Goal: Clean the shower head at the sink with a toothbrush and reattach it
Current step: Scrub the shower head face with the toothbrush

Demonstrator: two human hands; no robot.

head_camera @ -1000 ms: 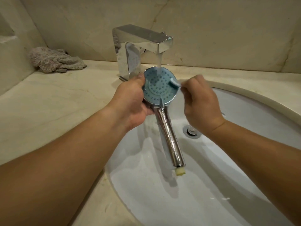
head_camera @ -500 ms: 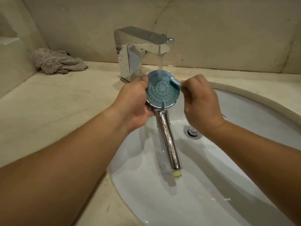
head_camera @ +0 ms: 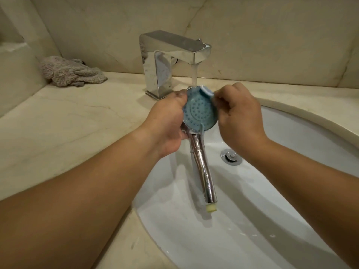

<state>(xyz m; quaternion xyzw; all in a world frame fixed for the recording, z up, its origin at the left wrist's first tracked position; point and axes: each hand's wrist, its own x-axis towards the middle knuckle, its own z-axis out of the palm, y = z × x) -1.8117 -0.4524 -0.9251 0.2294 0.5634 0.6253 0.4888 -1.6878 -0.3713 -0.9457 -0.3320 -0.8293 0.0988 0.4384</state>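
Two hands at sink (head_camera: 291,133), L hand (head_camera: 167,121) grips shower head (head_camera: 200,111), R hand (head_camera: 239,115) w/ toothbrush (head_camera: 206,91)

- Shower head (head_camera: 200,113): matt blue plastic face, glossy chrome handle.
- Tap (head_camera: 171,55): mirror-bright metal.
- Sink (head_camera: 291,191): glossy white ceramic.
- Desk (head_camera: 68,123): smooth veined cream stone.
- Cloth (head_camera: 71,73): rough grey terry.

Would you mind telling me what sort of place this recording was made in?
Most likely a bathroom: a white oval sink set in a marble-look counter, a chrome tap running water, and a shower head held over the basin. A crumpled towel lies near the wall.
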